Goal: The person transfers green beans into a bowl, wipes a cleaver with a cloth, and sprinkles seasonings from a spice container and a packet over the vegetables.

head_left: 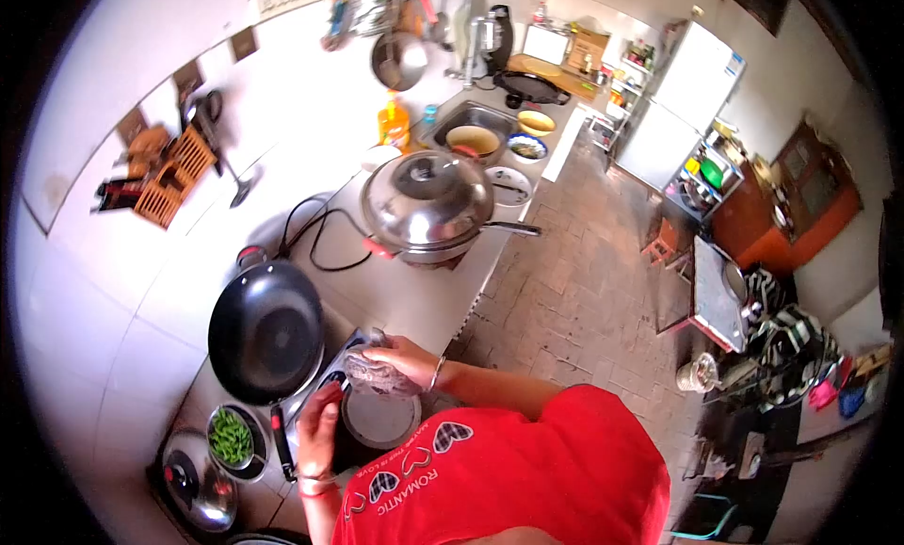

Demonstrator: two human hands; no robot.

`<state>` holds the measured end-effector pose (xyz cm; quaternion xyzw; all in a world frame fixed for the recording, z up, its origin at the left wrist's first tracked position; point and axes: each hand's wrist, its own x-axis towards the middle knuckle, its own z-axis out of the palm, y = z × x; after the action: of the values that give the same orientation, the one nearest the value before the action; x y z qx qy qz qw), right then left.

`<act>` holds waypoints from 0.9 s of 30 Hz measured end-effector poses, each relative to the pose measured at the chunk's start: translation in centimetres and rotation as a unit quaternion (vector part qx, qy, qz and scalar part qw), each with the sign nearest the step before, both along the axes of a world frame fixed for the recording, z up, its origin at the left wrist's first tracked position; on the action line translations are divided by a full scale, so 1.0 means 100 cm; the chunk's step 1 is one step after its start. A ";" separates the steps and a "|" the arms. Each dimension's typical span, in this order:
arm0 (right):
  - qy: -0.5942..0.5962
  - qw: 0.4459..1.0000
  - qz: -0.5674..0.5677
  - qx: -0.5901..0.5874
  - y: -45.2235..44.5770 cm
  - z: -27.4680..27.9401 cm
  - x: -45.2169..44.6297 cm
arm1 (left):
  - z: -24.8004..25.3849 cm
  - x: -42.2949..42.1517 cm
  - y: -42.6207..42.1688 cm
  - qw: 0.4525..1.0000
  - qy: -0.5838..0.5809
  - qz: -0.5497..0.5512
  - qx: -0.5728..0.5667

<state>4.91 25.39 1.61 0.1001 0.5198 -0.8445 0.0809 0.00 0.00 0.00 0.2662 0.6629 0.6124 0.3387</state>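
Note:
My right hand [403, 358] is closed around a greyish-brown cloth [377, 374], just above a round grey disc-like surface [381, 418] at the counter's near edge. To its left, my left hand [318, 432] is raised beside the cloth, with its fingers partly bent; whether it touches anything is unclear. A black frying pan [268, 333] stands up and to the left of my hands, its inside showing. Below that pan, a bowl of green cut vegetables [231, 437] sits next to a glass lid [202, 484].
A lidded steel wok [428, 201] with a long handle stands farther along the counter [433, 300]. A black cable [325, 234] lies beside it. Behind are a sink [480, 121], bowls and an orange bottle [393, 121]. Utensils hang in a wooden rack [174, 178] on the left wall.

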 end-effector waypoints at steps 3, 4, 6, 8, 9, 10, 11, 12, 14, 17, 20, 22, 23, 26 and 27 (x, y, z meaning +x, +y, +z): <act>0.052 0.995 -0.026 -0.084 0.034 -0.024 0.041 | -0.002 0.049 0.087 0.984 -0.155 0.087 0.033; 0.046 0.991 -0.021 -0.124 0.051 -0.056 0.054 | -0.015 0.065 0.122 0.958 -0.256 0.071 0.105; -0.035 0.975 0.009 -0.221 0.103 -0.041 0.115 | -0.066 0.097 0.194 0.909 -0.379 0.011 0.174; 0.063 0.977 0.001 -0.204 0.122 -0.072 0.157 | -0.056 0.135 0.243 0.918 -0.346 0.041 0.188; 0.067 0.949 -0.010 -0.309 0.145 -0.087 0.183 | -0.032 0.167 0.289 0.859 -0.448 -0.007 0.247; 0.011 0.910 -0.057 -0.412 0.156 -0.109 0.192 | -0.043 0.177 0.313 0.861 -0.443 -0.030 0.250; 0.020 0.950 -0.123 -0.286 0.176 -0.123 0.196 | -0.064 0.185 0.334 0.862 -0.438 -0.052 0.249; -0.084 0.936 -0.121 -0.321 0.208 -0.146 0.201 | -0.071 0.201 0.366 0.908 -0.360 -0.021 0.216; 0.056 0.947 -0.266 -0.170 0.246 -0.142 0.235 | -0.083 0.223 0.414 0.908 -0.373 0.001 0.190; 0.032 0.934 -0.346 -0.089 0.301 -0.148 0.284 | -0.111 0.255 0.478 0.831 -0.515 -0.040 0.205; -0.006 0.912 -0.406 0.063 0.365 -0.183 0.327 | -0.113 0.283 0.542 0.841 -0.535 -0.024 0.082; -0.005 0.891 -0.452 0.038 0.407 -0.201 0.346 | -0.096 0.288 0.576 0.862 -0.504 -0.057 0.016; 0.010 0.866 -0.497 -0.054 0.424 -0.205 0.354 | -0.096 0.287 0.591 0.874 -0.480 -0.070 0.006; -0.066 0.835 -0.544 0.052 0.492 -0.219 0.379 | -0.104 0.275 0.641 0.875 -0.467 -0.123 -0.007; -0.093 0.828 -0.542 0.112 0.514 -0.212 0.390 | -0.108 0.272 0.661 0.883 -0.456 -0.109 -0.002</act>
<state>43.87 76.81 -19.63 0.4518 0.4633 -0.6755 -0.3534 27.22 66.08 -10.76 0.0273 0.4033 0.6239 0.6688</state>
